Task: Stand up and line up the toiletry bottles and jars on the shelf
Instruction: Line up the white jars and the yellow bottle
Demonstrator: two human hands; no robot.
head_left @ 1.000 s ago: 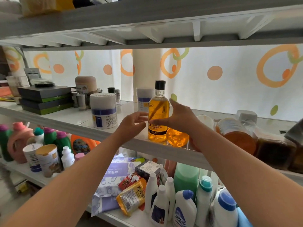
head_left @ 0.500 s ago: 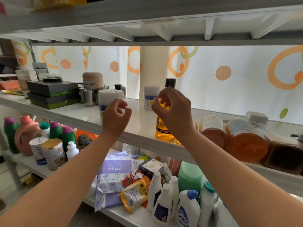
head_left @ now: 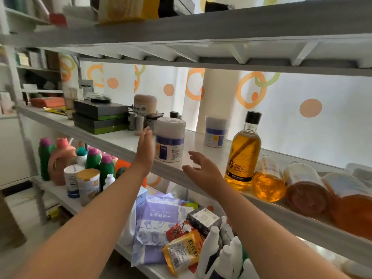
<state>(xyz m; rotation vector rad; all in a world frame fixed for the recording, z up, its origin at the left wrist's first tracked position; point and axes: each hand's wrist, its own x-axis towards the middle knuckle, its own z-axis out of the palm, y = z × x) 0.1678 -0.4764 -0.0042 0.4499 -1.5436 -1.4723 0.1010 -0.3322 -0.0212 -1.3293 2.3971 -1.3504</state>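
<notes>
An upright amber shampoo bottle (head_left: 243, 152) with a black cap stands on the white shelf (head_left: 197, 143). Right of it, several orange and amber bottles lie on their sides: one amber (head_left: 268, 181), one red-brown (head_left: 306, 188), one orange (head_left: 350, 206). A white jar with a blue band (head_left: 170, 139) stands near the shelf's front edge; a second such jar (head_left: 215, 131) stands further back. My left hand (head_left: 145, 146) is flat with straight fingers just left of the near jar. My right hand (head_left: 203, 170) hovers with spread fingers between that jar and the shampoo bottle, holding nothing.
Stacked dark boxes (head_left: 100, 116), a beige jar (head_left: 145, 103) and small grey canisters (head_left: 138, 122) stand at the shelf's left. The shelf below holds detergent bottles (head_left: 60, 160), tins (head_left: 88, 184), purple packs (head_left: 157, 222) and white bottles (head_left: 221, 256). Another shelf (head_left: 201, 27) hangs close above.
Both hands have left the amber shampoo bottle, which now stands alone. They opened from curled to flat and moved left, toward the near blue-banded jar. The view shifted left.
</notes>
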